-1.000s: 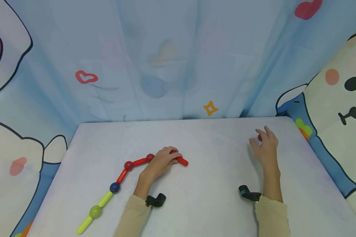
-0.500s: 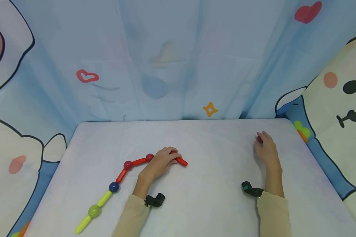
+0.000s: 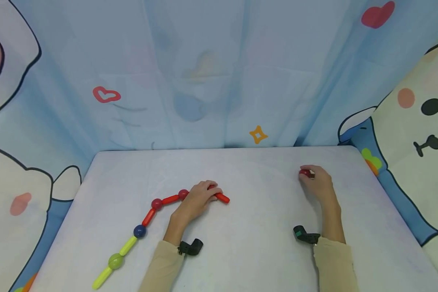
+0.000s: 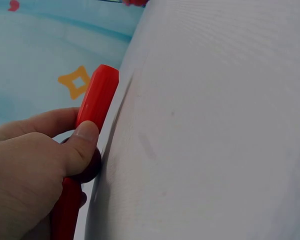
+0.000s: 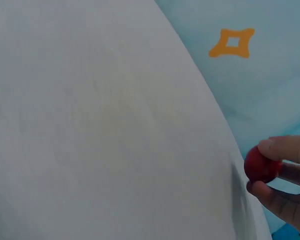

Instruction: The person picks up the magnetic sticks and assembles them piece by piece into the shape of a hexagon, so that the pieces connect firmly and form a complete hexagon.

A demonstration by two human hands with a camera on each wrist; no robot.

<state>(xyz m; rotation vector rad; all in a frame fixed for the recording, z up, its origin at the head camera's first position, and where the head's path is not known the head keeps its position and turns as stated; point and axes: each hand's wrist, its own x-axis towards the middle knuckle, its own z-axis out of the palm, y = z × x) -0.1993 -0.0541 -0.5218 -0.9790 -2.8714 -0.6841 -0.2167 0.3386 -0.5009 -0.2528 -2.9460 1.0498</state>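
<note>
A chain of rods and balls runs across the table, with lime rods, a lime ball (image 3: 115,261), a dark blue ball (image 3: 140,231), red balls (image 3: 157,204) and red rods (image 3: 170,199). My left hand (image 3: 197,200) grips its far right end. In the left wrist view, the thumb and fingers pinch the end red rod (image 4: 98,97) beside a dark red ball (image 4: 91,167), which they partly hide. Near the far right corner, my right hand (image 3: 319,182) pinches a red ball (image 5: 260,166) between thumb and fingers, just off the table in the right wrist view.
The white table (image 3: 255,239) ends at a light blue printed curtain (image 3: 211,101) along its back. Cartoon animals are printed at both sides. Each wrist carries a small black camera, the left camera (image 3: 191,247) and the right camera (image 3: 305,235).
My right hand has closed its fingers on the red ball and moved left with it. The left hand and the chain have stayed nearly in place.
</note>
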